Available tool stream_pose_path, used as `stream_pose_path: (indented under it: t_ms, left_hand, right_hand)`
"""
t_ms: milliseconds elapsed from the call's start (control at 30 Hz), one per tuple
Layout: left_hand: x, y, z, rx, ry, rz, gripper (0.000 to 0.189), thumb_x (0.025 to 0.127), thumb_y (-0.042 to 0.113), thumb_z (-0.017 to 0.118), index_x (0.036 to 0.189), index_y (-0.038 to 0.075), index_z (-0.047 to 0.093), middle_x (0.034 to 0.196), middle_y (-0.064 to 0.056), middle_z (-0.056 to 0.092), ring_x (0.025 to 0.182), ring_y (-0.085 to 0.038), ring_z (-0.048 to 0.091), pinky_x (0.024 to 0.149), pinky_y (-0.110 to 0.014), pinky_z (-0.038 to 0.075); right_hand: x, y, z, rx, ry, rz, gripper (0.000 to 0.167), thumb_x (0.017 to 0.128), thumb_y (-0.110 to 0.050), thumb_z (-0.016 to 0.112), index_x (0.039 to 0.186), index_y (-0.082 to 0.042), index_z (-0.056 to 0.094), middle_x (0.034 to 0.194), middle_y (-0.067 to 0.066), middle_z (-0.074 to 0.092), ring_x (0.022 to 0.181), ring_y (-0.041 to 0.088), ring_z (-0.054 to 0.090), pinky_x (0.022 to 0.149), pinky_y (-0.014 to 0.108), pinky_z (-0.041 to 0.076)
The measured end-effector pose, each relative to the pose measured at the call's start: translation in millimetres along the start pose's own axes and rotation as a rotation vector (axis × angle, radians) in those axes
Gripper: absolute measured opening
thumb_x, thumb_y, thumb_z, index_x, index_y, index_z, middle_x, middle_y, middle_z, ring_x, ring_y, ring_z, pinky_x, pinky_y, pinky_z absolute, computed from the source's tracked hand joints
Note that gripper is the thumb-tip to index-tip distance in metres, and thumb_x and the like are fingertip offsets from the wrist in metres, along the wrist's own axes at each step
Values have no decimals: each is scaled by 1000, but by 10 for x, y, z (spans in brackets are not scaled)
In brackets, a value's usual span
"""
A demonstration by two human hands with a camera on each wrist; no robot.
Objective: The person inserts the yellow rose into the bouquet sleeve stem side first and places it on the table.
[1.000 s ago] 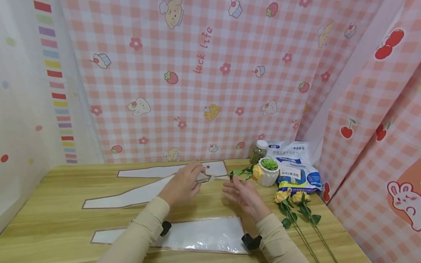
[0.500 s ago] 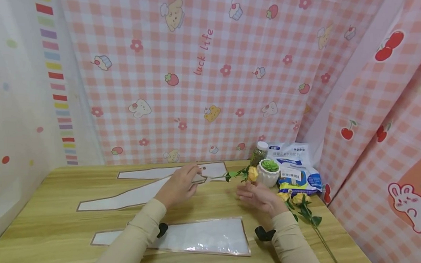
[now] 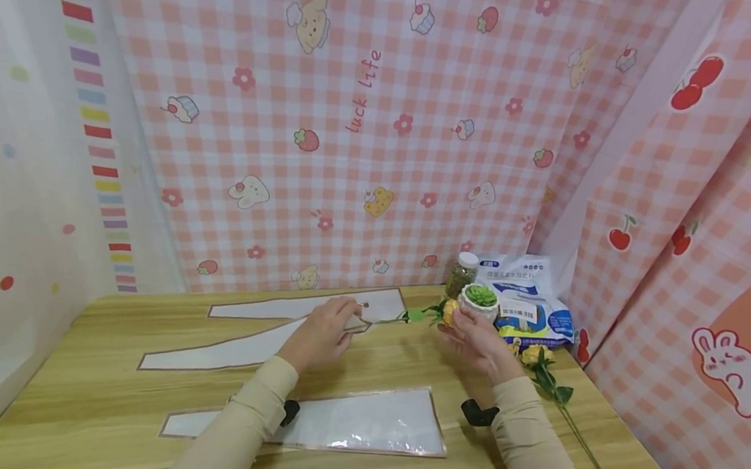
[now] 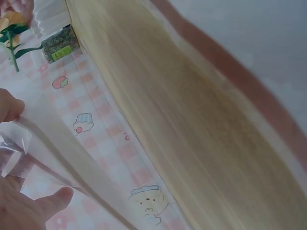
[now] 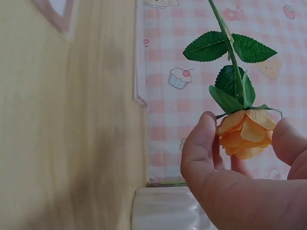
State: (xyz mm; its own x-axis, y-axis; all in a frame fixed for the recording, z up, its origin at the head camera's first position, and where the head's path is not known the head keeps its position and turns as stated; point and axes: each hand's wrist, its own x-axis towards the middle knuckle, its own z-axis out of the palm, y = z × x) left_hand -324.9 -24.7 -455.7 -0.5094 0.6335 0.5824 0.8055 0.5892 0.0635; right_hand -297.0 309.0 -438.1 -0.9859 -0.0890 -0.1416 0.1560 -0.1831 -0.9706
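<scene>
My left hand (image 3: 322, 334) grips a long white flower sleeve (image 3: 242, 344) with a brown border, near its wide end. In the left wrist view the sleeve (image 4: 72, 158) passes between thumb and fingers. A yellow artificial rose (image 3: 450, 313) points rightward from that end; its stem runs back toward the left hand, and the stem's lower part is hidden. With thumb and fingers on either side of the bloom (image 5: 247, 134), my right hand (image 3: 481, 343) holds the rose at its head. Green leaves (image 5: 206, 46) show on the stem beyond.
Two more sleeves lie on the table, one behind (image 3: 384, 304) and one in front (image 3: 365, 425). At the back right stand a potted succulent (image 3: 480, 297), a lidded jar (image 3: 462, 274) and plastic bags (image 3: 525, 306). Other roses (image 3: 538, 354) lie right, partly behind the right arm.
My right hand, open beside the rose a second ago, has moved right and slightly up and now holds the bloom. The left hand has stayed almost in place with the sleeve.
</scene>
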Motion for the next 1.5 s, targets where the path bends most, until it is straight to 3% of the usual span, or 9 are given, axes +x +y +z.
stream_pose_path:
  t_ms: [100, 200, 467, 600, 767, 1133, 1367, 1500]
  left_hand:
    - [0, 14, -8, 1, -28, -16, 38, 88, 10, 74, 122, 11, 58, 130, -6, 59, 119, -24, 59, 97, -41, 54]
    - [4, 26, -14, -1, -52, -28, 39, 88, 10, 74, 123, 11, 57, 132, -7, 58, 119, -25, 59, 96, -42, 54]
    - [36, 62, -25, 19, -68, -33, 38, 89, 12, 73, 123, 13, 57, 133, -6, 58, 119, -24, 58, 96, -42, 54]
    - [56, 96, -42, 8, -73, -31, 38, 89, 11, 73, 124, 12, 57, 133, -7, 58, 120, -25, 58, 97, -43, 54]
    - [75, 129, -54, 3, -83, -37, 38, 89, 10, 73, 124, 11, 57, 134, -7, 57, 123, -27, 57, 97, -45, 54]
    - [85, 172, -17, -1, -83, -32, 41, 87, 9, 75, 125, 9, 59, 133, -10, 57, 122, -28, 57, 95, -45, 55]
    - [107, 169, 27, 30, -94, -20, 42, 88, 12, 75, 126, 10, 58, 132, -8, 57, 120, -25, 58, 94, -41, 55]
    - [110, 192, 22, 19, -74, -1, 41, 86, 10, 76, 124, 9, 58, 129, -9, 58, 117, -26, 59, 91, -41, 56]
  right_hand:
    - [-16, -56, 21, -17, 2, -36, 64, 109, -22, 43, 160, 0, 11, 124, 0, 54, 104, 11, 65, 94, 32, 52]
    - [-31, -95, 49, -16, 4, -58, 66, 109, -18, 44, 161, 0, 8, 133, 8, 46, 104, 12, 64, 101, 35, 51]
    - [-36, -98, 154, -65, -37, -112, 49, 108, -7, 45, 152, 4, 26, 131, 11, 46, 106, 14, 63, 103, 33, 50]
    - [-53, -100, 206, -74, -29, -115, 51, 107, -7, 48, 152, 4, 27, 133, 15, 44, 107, 15, 63, 112, 41, 43]
    - [-95, -130, 296, -79, -14, -103, 57, 106, -10, 52, 154, 2, 25, 139, 19, 39, 112, 20, 61, 112, 46, 43]
    - [-93, -60, 438, -45, -34, -86, 33, 104, -9, 56, 132, -7, 39, 122, 12, 44, 106, 24, 63, 106, 59, 45]
    - [-85, 26, 534, -43, -55, -56, 37, 104, -17, 58, 133, -11, 35, 131, 16, 44, 127, 45, 53, 107, 61, 43]
    - [-74, 93, 601, -8, -72, -23, 39, 106, -20, 54, 136, -15, 29, 141, 23, 44, 134, 49, 47, 110, 64, 37]
